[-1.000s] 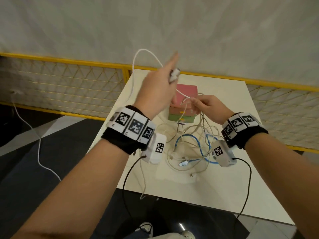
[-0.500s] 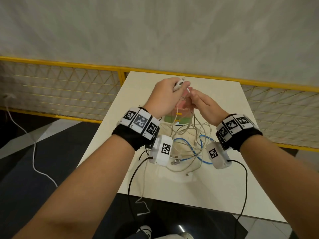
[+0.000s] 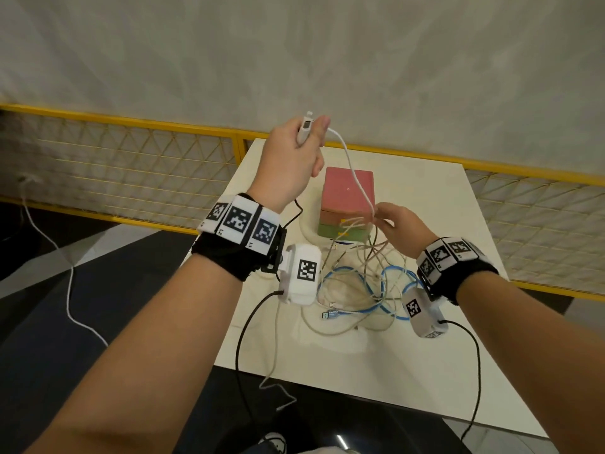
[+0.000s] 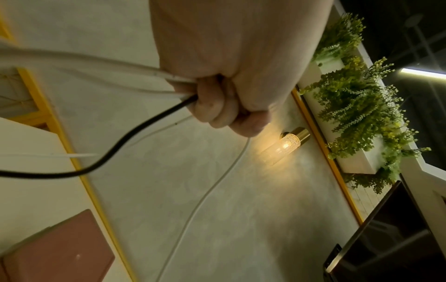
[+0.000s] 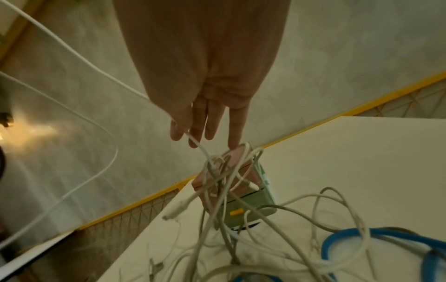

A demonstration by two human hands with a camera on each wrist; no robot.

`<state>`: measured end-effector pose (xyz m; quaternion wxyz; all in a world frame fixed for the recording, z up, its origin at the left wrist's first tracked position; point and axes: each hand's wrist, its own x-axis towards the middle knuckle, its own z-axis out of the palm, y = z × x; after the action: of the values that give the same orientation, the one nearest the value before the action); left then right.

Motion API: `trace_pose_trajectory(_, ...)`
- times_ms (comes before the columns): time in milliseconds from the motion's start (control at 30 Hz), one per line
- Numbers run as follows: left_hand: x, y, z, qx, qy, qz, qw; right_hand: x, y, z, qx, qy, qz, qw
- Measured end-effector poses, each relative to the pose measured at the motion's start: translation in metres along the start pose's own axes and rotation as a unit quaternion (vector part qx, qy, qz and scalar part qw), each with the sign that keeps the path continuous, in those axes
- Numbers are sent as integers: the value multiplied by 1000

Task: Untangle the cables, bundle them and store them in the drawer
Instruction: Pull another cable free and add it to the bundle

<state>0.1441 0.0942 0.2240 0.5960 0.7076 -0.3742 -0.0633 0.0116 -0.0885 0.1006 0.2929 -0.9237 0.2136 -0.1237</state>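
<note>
Left hand (image 3: 288, 165) raised above square white table (image 3: 425, 198), fingers curled round plug end of thin white cable (image 3: 352, 168). Cable slopes down to right hand (image 3: 397, 222), pinched between thumb and forefinger just above loose tangle of white and blue cables (image 3: 360, 286) on table. Small stacked pink-and-green plastic drawer unit (image 3: 347, 198) stands behind tangle, drawers closed. Hands apart.

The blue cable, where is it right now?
In the head view the blue cable lies looped on the white table, in the tangle before the pink-and-green drawer box, near the right wrist.
</note>
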Motion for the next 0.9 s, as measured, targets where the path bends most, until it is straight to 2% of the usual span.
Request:
trace_pose_trajectory(67,1,-2,-1,-15,20,-2,1000,0,-14,-5,89,38,16,995)
trace_pose_trajectory(133,2,-4,-3,-19,31,-6,999,0,-25,-13,216,81,35,972)
trace_pose_trajectory(200,1,-4,-5,-17,34,-11,999,3,-29,-21,276,128,47,951)
trace_pose_trajectory(267,-1,-3,-6,-12,29,-12,999,8,-27,-26,224,162,51,960)
trace_pose_trajectory(333,-4,-2,-6,-10,7,-18,1000,10,-28,-30,156,166,30,973)
trace_pose_trajectory(467,-12,1,-2,8,-79,-8,997,3,-58,-45,242,55,-38,968)
trace_pose_trajectory(533,-15,4,0,10,-96,-1,995,-4,-81,-52,221,1,-80,972)
trace_pose_trajectory(633,-17,4,-1,-39,-66,-1,997,-20,-111,-62,116,4,-109,987)
trace_pose_trajectory(733,-18,5,-9,-83,-9,-44,996,-43,-135,-75,99,-40,-92,990)
trace_pose_trajectory(833,-23,6,-18,-121,-59,-101,986,-74,-160,-81,61,-185,-86,977)
trace_pose_trajectory(900,-29,8,-21,-143,-108,-109,978,-94,-174,-80,48,-312,-70,946)
